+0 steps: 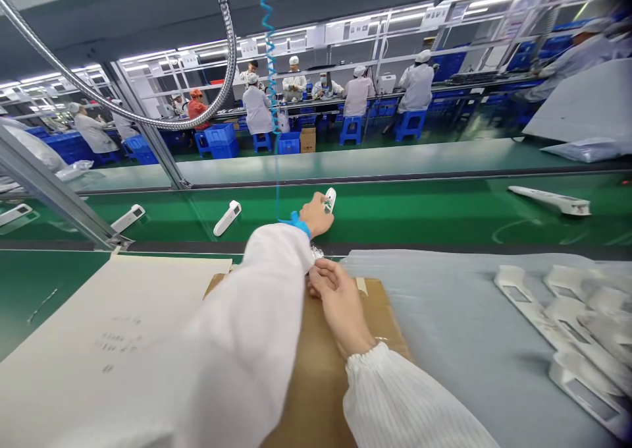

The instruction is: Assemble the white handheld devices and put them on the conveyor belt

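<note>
My left hand, with a blue strap at its wrist, reaches out over the green conveyor belt. Its fingers are closed around a white handheld device with a small dark window; part of the device is hidden by the fingers. Closer to me, my right hand is above a brown cardboard sheet, its fingers curled together. Crinkled clear plastic shows just beyond those fingertips, partly behind my left sleeve; whether the fingers grip it is unclear.
More white devices lie along the green belt, such as one on the left and one on the right. Several white housings rest on grey sheeting. A metal post and coiled blue cord stand near. People work beyond.
</note>
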Demonstrator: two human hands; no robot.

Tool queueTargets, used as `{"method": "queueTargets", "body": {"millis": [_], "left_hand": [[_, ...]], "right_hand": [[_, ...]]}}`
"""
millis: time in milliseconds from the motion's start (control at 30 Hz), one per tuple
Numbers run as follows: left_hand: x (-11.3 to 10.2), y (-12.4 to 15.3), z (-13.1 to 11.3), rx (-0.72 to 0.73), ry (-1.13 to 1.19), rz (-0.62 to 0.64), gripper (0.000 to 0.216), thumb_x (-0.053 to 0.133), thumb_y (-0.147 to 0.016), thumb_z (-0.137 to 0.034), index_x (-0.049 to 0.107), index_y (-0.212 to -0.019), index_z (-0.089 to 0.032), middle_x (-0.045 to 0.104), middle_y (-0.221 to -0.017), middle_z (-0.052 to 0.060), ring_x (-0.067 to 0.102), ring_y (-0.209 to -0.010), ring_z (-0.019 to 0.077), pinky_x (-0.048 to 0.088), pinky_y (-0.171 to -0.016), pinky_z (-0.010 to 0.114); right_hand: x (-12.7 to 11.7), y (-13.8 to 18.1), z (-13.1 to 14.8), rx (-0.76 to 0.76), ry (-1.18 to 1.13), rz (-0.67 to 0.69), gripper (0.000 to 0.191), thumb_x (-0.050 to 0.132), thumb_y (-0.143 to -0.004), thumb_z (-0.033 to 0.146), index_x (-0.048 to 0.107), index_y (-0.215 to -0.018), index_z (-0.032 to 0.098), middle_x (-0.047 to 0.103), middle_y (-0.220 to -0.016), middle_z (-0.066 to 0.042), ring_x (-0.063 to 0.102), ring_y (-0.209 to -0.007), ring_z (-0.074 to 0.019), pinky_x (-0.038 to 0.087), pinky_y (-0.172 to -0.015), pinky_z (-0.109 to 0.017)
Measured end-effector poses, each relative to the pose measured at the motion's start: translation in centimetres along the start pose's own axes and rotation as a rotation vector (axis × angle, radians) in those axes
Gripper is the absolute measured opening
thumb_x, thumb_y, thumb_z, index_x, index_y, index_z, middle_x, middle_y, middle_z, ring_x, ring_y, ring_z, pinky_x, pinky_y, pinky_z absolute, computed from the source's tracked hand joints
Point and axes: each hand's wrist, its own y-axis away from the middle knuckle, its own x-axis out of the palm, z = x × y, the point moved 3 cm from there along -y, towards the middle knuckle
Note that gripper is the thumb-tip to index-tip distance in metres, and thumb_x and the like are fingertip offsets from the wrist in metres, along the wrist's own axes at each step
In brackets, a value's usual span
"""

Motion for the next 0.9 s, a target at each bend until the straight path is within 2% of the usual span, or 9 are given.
{"method": "queueTargets", "body": {"millis": [100,167,267,367,500,600,700,800,900], "left_hand": [[-5.3,3.0,0.4,0.038,0.108,-0.063,0.06,0.07,-0.073,-0.015,0.047,-0.128,-0.021,0.067,-0.107,0.009,0.065,-0.09,0.0221,0.05,-0.079,0.033],[-8.7,5.7,0.8,0.063,0.203,-0.109,0.063,0.071,-0.074,-0.018,0.042,-0.13,-0.018,0.067,-0.111,0.01,0.065,-0.091,0.0201,0.05,-0.078,0.03],[-11.9,10.1,2.0,0.105,0.499,-0.139,0.064,0.073,-0.076,-0.022,0.04,-0.131,-0.015,0.068,-0.114,0.011,0.065,-0.099,0.0204,0.051,-0.084,0.031],[-11.7,14.0,4.3,0.09,0.618,-0.118,0.059,0.07,-0.081,-0.029,0.042,-0.13,-0.014,0.068,-0.114,0.013,0.066,-0.102,0.0226,0.051,-0.089,0.036],[-8.8,17.2,7.2,0.056,0.299,-0.032,0.043,0.062,-0.087,-0.027,0.05,-0.127,-0.019,0.068,-0.118,0.011,0.062,-0.112,0.0255,0.047,-0.096,0.04],[-7.7,18.3,7.9,0.105,0.038,0.053,0.036,0.058,-0.087,-0.017,0.056,-0.123,-0.024,0.068,-0.119,0.008,0.061,-0.115,0.0271,0.047,-0.095,0.04],[-7.9,18.7,7.9,0.145,-0.114,0.06,0.032,0.055,-0.088,-0.017,0.058,-0.119,-0.026,0.069,-0.113,0.008,0.063,-0.109,0.0288,0.047,-0.09,0.041],[-8.1,19.2,7.7,0.201,-0.171,0.092,0.03,0.054,-0.089,-0.017,0.059,-0.116,-0.028,0.07,-0.108,0.006,0.064,-0.103,0.0287,0.047,-0.086,0.041],[-8.2,19.5,7.5,0.209,-0.149,0.089,0.036,0.054,-0.087,-0.012,0.059,-0.118,-0.029,0.071,-0.11,0.004,0.064,-0.106,0.0285,0.047,-0.087,0.039]], "right_hand": [[-0.2,-0.3,0.0,-0.051,0.001,-0.041,0.042,0.077,-0.068,0.045,0.059,-0.095,0.019,0.063,-0.084,-0.001,0.057,-0.067,-0.0129,0.047,-0.063,-0.029],[-0.3,-0.5,0.0,-0.072,0.001,-0.045,0.045,0.078,-0.066,0.048,0.06,-0.095,0.019,0.063,-0.084,-0.001,0.057,-0.066,-0.0124,0.046,-0.061,-0.028],[-0.5,-0.7,-0.1,-0.089,0.037,-0.033,0.047,0.079,-0.067,0.05,0.061,-0.097,0.018,0.063,-0.086,-0.001,0.057,-0.067,-0.0123,0.045,-0.062,-0.028],[-0.6,-0.6,0.0,-0.148,0.123,-0.011,0.046,0.076,-0.071,0.051,0.062,-0.1,0.019,0.063,-0.085,-0.001,0.055,-0.067,-0.0119,0.045,-0.062,-0.028],[-0.6,0.0,0.8,-0.298,0.343,0.017,0.037,0.068,-0.081,0.051,0.063,-0.104,0.022,0.065,-0.095,-0.002,0.052,-0.068,-0.0122,0.043,-0.066,-0.029],[-0.2,0.7,1.4,-0.418,0.539,0.08,0.028,0.064,-0.086,0.047,0.065,-0.102,0.023,0.064,-0.097,-0.003,0.05,-0.066,-0.0134,0.041,-0.062,-0.03],[0.1,1.0,1.6,-0.523,0.722,0.154,0.017,0.063,-0.087,0.04,0.068,-0.094,0.026,0.063,-0.095,-0.003,0.047,-0.062,-0.0141,0.039,-0.062,-0.032],[0.2,0.9,1.5,-0.592,0.873,0.172,0.011,0.061,-0.09,0.035,0.068,-0.091,0.028,0.065,-0.097,-0.003,0.051,-0.067,-0.017,0.038,-0.066,-0.034],[0.5,1.2,1.4,-0.675,1.069,0.171,0.012,0.059,-0.092,0.032,0.066,-0.083,0.026,0.067,-0.093,-0.003,0.054,-0.08,-0.0209,0.034,-0.071,-0.036]]}}
